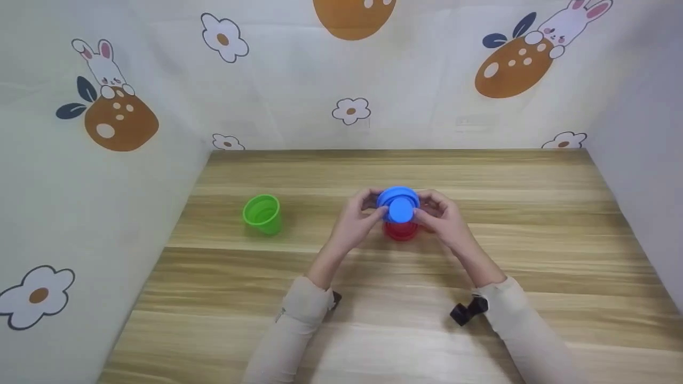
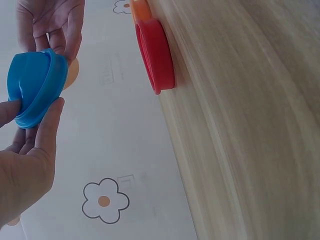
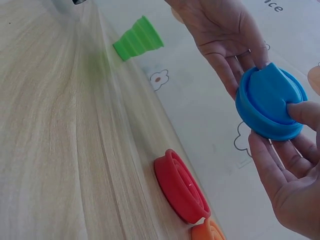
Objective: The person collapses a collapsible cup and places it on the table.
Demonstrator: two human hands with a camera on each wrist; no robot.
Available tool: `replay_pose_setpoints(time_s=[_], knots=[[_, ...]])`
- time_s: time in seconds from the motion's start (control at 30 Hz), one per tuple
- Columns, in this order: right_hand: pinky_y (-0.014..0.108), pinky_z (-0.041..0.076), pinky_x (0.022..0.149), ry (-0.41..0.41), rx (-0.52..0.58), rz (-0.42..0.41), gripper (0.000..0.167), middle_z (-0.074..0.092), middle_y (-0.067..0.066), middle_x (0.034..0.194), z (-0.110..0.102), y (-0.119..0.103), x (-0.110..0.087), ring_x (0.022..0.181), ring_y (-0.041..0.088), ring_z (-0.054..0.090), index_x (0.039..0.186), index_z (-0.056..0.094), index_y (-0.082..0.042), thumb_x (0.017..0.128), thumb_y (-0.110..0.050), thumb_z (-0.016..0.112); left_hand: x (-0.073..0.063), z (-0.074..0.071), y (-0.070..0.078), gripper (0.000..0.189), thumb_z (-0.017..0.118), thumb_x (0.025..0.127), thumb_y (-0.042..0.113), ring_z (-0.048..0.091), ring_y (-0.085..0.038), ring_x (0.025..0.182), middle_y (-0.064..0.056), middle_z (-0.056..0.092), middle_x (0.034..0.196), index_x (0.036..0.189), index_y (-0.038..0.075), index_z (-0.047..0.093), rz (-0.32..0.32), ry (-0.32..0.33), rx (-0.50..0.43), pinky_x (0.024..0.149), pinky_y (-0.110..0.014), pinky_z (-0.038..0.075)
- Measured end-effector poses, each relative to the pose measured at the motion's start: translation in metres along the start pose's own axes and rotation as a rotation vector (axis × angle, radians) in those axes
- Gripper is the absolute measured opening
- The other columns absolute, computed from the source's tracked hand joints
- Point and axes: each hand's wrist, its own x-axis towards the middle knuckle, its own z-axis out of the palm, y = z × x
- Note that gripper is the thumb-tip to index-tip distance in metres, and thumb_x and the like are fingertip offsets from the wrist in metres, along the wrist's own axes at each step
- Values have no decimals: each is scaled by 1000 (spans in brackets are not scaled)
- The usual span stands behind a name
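A blue collapsible silicone cup (image 1: 401,209) is held up off the table between both hands, its base bulging partly out of the wider rim. My left hand (image 1: 352,221) pinches it at the left side, with the thumb on the base and the fingers behind the rim. On the other side my right hand (image 1: 445,220) grips it the same way; in the right wrist view its thumb presses into the blue wall. Below, partly hidden by the blue cup, a red collapsed cup (image 1: 401,232) lies flat on the table.
A green expanded cup (image 1: 262,214) stands at the left on the wooden table (image 1: 224,282). Beyond the red cup, the left wrist view shows part of an orange piece (image 2: 140,9). Patterned sheeting (image 1: 283,80) closes off the back and left side.
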Motion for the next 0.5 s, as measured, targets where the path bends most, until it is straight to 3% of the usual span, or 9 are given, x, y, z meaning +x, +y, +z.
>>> replay_pose_setpoints(time_s=[0.33,0.5], knots=[[19,59,81,-6,-97,-59,33,70,-14,96,-4,-1,-1,93,7,67,121,58,16,91,3,65,0,-1,3,33,60,93,-1,63,-29,110,-21,64,121,126,-5,57,-17,-70,62,97,-37,56],[18,58,83,-22,-181,-73,35,70,-12,98,-6,-3,-2,94,6,66,123,60,13,91,0,67,0,-3,6,31,60,92,-1,61,-27,110,-19,65,118,123,-2,60,-47,-105,108,94,-37,58]])
